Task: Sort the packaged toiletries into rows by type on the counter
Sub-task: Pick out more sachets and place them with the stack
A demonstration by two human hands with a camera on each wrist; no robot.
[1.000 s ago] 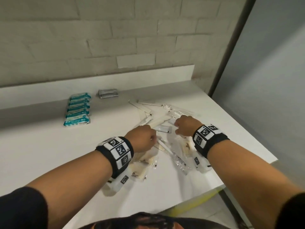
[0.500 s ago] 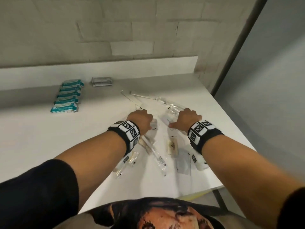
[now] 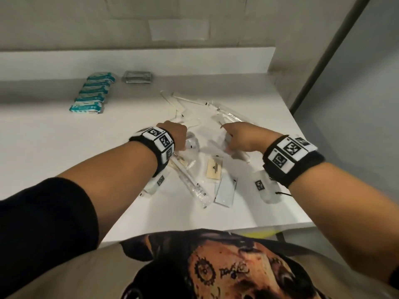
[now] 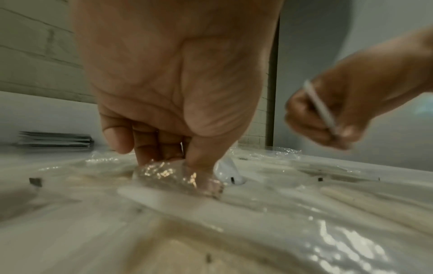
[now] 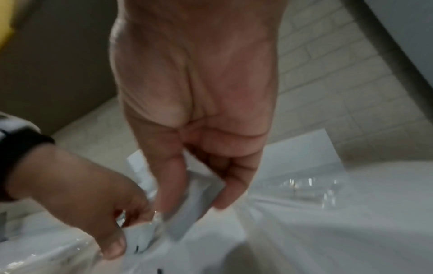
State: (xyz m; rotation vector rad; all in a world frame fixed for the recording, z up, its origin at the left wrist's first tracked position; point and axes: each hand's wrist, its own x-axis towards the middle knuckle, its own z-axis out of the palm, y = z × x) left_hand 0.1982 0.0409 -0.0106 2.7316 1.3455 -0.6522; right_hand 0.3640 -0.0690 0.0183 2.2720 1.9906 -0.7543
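Note:
A loose pile of clear-wrapped toiletries (image 3: 207, 117) lies mid-counter. My left hand (image 3: 176, 134) is down in the pile, and in the left wrist view its thumb and fingers (image 4: 199, 157) pinch a crinkly clear packet (image 4: 168, 173). My right hand (image 3: 238, 137) is just right of it, pinching a flat white sachet (image 5: 187, 220) between thumb and fingers (image 5: 228, 196). A wrapped toothbrush (image 3: 193, 184), a cream card packet (image 3: 214, 170) and a pale blue sachet (image 3: 225, 190) lie nearer me.
A row of teal packets (image 3: 92, 93) runs along the back left of the white counter (image 3: 54, 137). A small stack of grey sachets (image 3: 138, 77) sits beside it against the backsplash. The counter's right edge (image 3: 298, 134) drops off close to my right wrist.
My view has tilted down toward my body. Both hands stayed in the pile and spread slightly apart. The packets near my wrists now show more plainly.

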